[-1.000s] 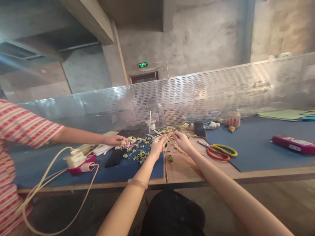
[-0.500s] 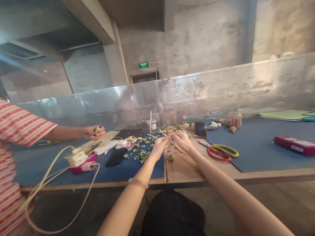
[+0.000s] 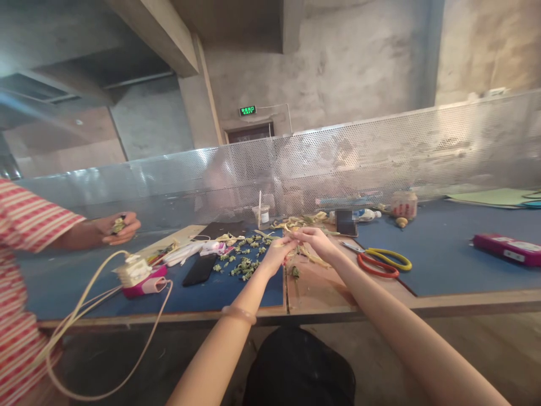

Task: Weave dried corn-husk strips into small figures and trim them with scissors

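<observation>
My left hand [image 3: 276,254] and my right hand [image 3: 315,241] meet over the table's middle, fingers pinched together on a pale dried leaf strip [image 3: 291,243]. Loose yellowish leaf strips [image 3: 310,256] trail from my hands onto the bare wooden board [image 3: 313,287]. A scatter of small green folded pieces [image 3: 243,262] lies on the blue mat just left of my left hand. A pink bangle [image 3: 239,313] rings my left wrist.
Another person in a red striped sleeve [image 3: 25,225] stands at the left, a hand [image 3: 116,228] holding a small piece. Scissors [image 3: 378,262], a black phone [image 3: 199,269], a pink box [image 3: 507,249], a cup with straw [image 3: 262,214], a standing phone [image 3: 346,222] and a perforated metal screen [image 3: 380,152] surround the work.
The other person's hand pulled back to the left, away from the green pieces, holding one. My hands stayed together on the strip, shifting slightly.
</observation>
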Action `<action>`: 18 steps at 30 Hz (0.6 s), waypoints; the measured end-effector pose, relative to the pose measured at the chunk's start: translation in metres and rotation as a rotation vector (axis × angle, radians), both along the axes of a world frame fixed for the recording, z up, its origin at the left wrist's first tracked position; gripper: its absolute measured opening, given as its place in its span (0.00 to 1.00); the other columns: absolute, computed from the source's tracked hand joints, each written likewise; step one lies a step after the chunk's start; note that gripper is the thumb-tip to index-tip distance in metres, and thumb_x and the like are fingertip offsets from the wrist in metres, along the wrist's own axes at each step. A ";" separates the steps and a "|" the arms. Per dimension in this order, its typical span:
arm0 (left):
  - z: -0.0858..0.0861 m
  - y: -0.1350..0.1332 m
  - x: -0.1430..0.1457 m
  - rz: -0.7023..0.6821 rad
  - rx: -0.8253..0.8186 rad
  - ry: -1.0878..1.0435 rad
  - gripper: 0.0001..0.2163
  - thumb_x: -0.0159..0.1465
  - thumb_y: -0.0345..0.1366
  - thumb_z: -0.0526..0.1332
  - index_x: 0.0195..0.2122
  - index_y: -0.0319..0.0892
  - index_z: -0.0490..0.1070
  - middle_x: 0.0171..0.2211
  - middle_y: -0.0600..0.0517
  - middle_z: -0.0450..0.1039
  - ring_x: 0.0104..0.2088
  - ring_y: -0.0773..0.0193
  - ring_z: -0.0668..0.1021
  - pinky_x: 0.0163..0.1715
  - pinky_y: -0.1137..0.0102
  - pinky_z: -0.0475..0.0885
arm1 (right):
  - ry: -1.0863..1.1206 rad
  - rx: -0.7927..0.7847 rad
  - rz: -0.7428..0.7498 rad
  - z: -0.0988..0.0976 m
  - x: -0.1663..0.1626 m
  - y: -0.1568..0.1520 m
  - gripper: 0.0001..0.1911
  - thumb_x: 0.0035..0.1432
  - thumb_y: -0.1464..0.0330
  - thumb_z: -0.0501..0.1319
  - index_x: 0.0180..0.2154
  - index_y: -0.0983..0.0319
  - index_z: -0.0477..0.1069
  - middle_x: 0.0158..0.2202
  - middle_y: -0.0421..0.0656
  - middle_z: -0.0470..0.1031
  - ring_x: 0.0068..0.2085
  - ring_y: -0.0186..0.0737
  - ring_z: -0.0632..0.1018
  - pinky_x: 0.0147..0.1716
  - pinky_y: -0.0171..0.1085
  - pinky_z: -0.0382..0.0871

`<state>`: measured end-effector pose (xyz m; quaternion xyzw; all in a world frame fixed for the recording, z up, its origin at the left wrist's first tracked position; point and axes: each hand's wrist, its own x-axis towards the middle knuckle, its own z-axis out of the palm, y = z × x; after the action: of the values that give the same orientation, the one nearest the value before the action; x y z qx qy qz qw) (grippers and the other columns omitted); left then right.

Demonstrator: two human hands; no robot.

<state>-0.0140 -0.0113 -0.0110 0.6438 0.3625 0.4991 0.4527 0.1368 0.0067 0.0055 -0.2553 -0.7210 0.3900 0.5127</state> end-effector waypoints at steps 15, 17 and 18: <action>-0.006 0.005 -0.002 0.057 0.037 0.046 0.18 0.51 0.48 0.60 0.33 0.38 0.71 0.15 0.60 0.54 0.12 0.77 0.59 0.11 0.78 0.50 | -0.364 0.370 -0.570 -0.019 -0.019 0.011 0.11 0.60 0.62 0.42 0.35 0.59 0.59 0.25 0.41 0.69 0.28 0.39 0.72 0.27 0.32 0.59; -0.007 0.006 -0.002 0.067 0.027 0.047 0.17 0.51 0.49 0.60 0.33 0.38 0.71 0.16 0.60 0.55 0.12 0.77 0.57 0.10 0.78 0.50 | -0.445 0.393 -0.621 -0.018 -0.019 0.008 0.12 0.61 0.62 0.41 0.35 0.59 0.59 0.26 0.42 0.70 0.29 0.40 0.72 0.25 0.32 0.57; -0.007 0.006 -0.002 0.073 0.024 0.044 0.17 0.51 0.49 0.60 0.32 0.38 0.71 0.16 0.60 0.56 0.11 0.78 0.56 0.10 0.78 0.50 | -0.471 0.416 -0.649 -0.018 -0.019 0.006 0.12 0.61 0.62 0.41 0.35 0.59 0.59 0.28 0.43 0.71 0.29 0.40 0.73 0.24 0.32 0.56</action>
<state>-0.0163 -0.0050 -0.0176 0.6463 0.3896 0.5054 0.4185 0.1177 0.0129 -0.0121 -0.4413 -0.7638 -0.0131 0.4707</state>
